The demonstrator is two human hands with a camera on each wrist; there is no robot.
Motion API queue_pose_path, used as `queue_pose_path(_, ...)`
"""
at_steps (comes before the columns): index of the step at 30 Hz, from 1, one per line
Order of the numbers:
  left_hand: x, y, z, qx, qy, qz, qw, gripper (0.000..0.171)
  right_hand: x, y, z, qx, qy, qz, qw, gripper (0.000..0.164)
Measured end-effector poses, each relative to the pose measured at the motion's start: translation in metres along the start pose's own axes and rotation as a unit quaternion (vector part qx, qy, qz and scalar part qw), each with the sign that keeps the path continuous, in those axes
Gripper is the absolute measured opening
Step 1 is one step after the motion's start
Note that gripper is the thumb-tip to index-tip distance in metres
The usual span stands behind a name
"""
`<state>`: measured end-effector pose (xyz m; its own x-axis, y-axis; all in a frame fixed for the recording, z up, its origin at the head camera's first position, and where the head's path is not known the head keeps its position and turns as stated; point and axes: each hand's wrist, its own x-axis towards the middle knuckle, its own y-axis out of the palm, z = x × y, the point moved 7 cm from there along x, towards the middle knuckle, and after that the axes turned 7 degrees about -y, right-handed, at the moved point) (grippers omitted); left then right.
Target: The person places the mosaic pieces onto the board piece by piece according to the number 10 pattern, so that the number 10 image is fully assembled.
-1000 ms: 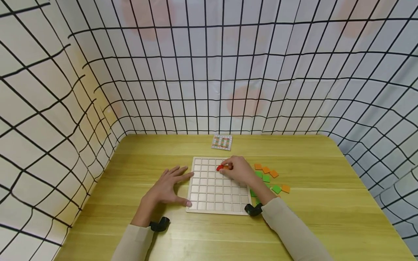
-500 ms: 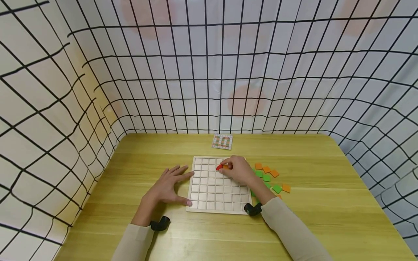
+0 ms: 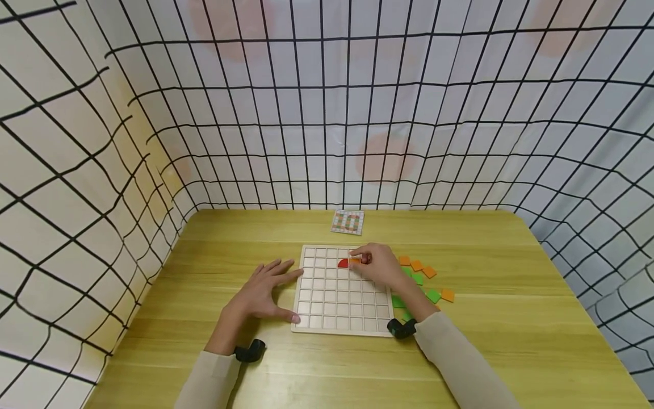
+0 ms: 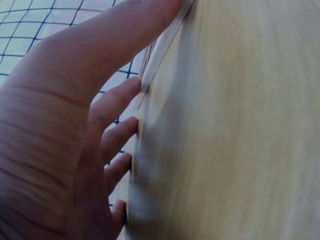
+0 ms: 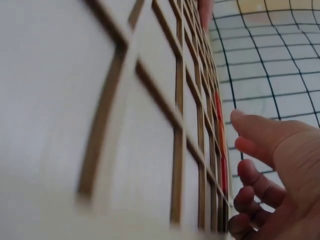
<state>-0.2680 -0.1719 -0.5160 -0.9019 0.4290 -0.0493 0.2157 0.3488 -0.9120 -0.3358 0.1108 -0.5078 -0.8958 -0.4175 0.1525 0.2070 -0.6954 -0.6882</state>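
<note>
A pale wooden grid board [image 3: 329, 295] lies on the table. My left hand [image 3: 261, 292] rests spread at its left side, thumb and index fingertip at the edge; in the left wrist view the left hand [image 4: 75, 95] shows the same. Above the board's upper right part is my right hand [image 3: 380, 266], thumb and index finger parted, other fingers bent. A red piece with a curved side [image 3: 343, 263] lies in a cell just left of its fingertips. Beside that is an orange piece [image 3: 355, 261], partly hidden by the fingers. Another red piece [image 5: 224, 175] shows along the row in the right wrist view.
Several orange tiles [image 3: 430, 272] and green tiles [image 3: 433, 295] lie loose right of the board, some behind my right forearm. Beyond the board lies a small pattern card [image 3: 348, 222]. White curtains with a black grid [image 3: 327, 113] surround the table.
My right hand has let go of the red piece and drawn slightly right, leaving the piece in its cell. The left hand stays at the board's edge.
</note>
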Motion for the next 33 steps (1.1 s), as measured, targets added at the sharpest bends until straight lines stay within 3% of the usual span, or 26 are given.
queue_pose_path(11,-0.001,0.001,0.0,-0.005,-0.004,0.001,1.0,0.109,-0.022,-0.038,-0.013,-0.038,-0.002,-0.029,0.999,0.031)
queue_pose_path(22,-0.001,-0.001,-0.002,-0.008,0.005,-0.003,0.9999,0.109,-0.07,-0.078,-0.038,-0.085,0.013,-0.046,0.995,0.032)
queue_pose_path(27,-0.001,-0.001,-0.002,-0.007,0.006,-0.003,1.0,0.109,-0.09,-0.088,-0.052,-0.116,0.013,-0.046,0.992,0.033)
queue_pose_path(33,-0.001,-0.001,-0.002,-0.009,0.007,0.0,0.9999,0.108,-0.104,-0.094,-0.058,-0.111,0.012,-0.04,0.993,0.03)
